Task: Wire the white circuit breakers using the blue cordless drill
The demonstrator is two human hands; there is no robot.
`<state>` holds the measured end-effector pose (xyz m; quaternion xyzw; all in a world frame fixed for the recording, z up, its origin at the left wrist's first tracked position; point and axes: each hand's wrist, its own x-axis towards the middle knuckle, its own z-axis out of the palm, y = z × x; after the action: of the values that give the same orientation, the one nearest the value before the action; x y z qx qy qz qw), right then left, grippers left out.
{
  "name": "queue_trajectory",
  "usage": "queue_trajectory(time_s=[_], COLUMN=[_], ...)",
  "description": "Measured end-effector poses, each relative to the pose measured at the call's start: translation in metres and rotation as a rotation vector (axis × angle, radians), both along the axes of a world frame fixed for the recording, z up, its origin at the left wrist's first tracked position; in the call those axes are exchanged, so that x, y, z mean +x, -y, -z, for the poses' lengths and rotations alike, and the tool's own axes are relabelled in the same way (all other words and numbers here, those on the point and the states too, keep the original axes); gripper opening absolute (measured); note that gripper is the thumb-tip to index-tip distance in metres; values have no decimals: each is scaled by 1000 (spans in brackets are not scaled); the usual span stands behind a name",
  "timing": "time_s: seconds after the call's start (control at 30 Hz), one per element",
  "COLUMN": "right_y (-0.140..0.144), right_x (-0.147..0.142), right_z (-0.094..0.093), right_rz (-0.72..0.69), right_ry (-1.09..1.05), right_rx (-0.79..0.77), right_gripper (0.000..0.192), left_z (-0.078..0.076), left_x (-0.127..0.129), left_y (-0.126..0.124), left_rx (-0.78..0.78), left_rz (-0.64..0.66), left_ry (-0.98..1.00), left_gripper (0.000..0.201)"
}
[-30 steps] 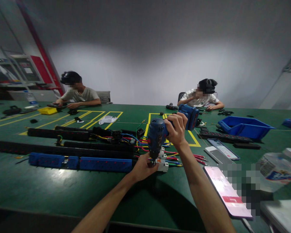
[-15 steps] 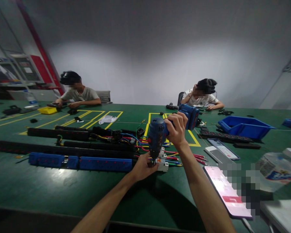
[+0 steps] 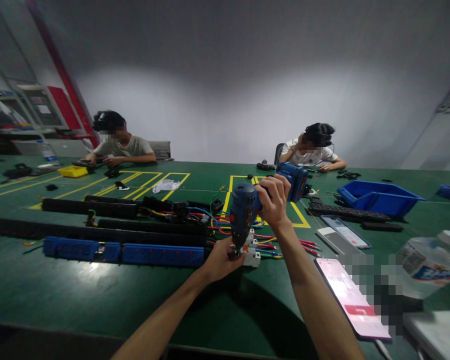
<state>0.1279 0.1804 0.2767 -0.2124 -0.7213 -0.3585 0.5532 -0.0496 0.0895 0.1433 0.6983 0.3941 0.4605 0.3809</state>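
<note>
My right hand is wrapped round the grip of a blue cordless drill, which points straight down. Its battery end rises behind the hand. Under the chuck, my left hand is closed on the left side of a white circuit breaker; its fingertips and the drill's tip are partly hidden. Left of that hand lies a blue power strip, with black power strips behind it. Red, yellow, blue and green wires with bare or lugged ends stick out to the right of the breaker.
A lit phone lies by my right forearm, with a clear plastic jar beyond it. A blue bin stands at the right, a yellow tray far left. Two people sit across the green table.
The drill and both hands stay in almost the same place. The view shifts very slightly; no other change is visible.
</note>
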Motion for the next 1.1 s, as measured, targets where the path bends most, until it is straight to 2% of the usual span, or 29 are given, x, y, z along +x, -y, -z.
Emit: queue_trajectory(time_s=[0.3,0.47,0.63,0.7,0.83,0.97,1.1], right_y=[0,1,3,3,0,-5,-6], right_x=[-1,1,2,1,3,12,22], right_z=[-1,-2,-6,-7,-6,-7,-12], right_rz=[13,10,78,116,190,214,192], right_ry=[-1,13,66,68,27,-45,-196], right_rx=[20,9,-32,-69,-149,-160,-129], right_gripper=[19,21,23,24,28,32,23], left_z=[-8,-5,-4,-7,-13,-13,-9], left_x=[1,-1,-2,-2,-1,-1,-2], left_y=[3,2,1,2,4,5,4], left_rx=[6,26,83,76,52,15,-37], left_rz=[9,0,-21,12,93,66,47], left_ry=[-10,-30,-89,-71,17,6,-7], left_gripper=[22,23,20,19,17,18,20])
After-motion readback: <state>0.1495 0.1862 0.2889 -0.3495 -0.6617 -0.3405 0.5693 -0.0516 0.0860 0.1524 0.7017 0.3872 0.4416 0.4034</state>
